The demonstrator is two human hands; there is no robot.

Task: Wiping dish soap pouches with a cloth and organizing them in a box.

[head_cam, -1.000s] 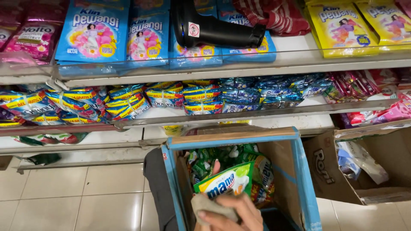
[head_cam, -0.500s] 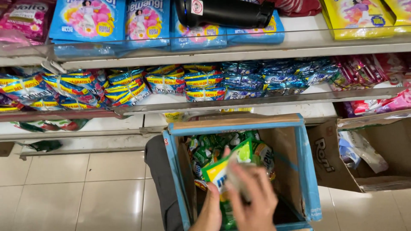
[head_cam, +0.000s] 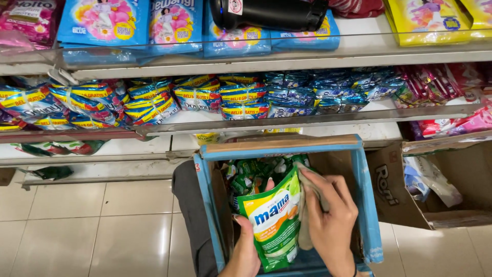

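Green pouch (head_cam: pixel 277 223): gripped upright by left hand (head_cam: pixel 246 251); right hand (head_cam: pixel 330 220) fingers press a cloth (head_cam: pixel 306 205) against it, above the blue-edged carton (head_cam: pixel 366 205) of green pouches.

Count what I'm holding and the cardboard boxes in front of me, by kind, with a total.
Green pouch, in the left hand: 1
Beige cloth, under the right hand: 1
Cardboard boxes, a blue-edged box and a brown box: 2
Total: 4
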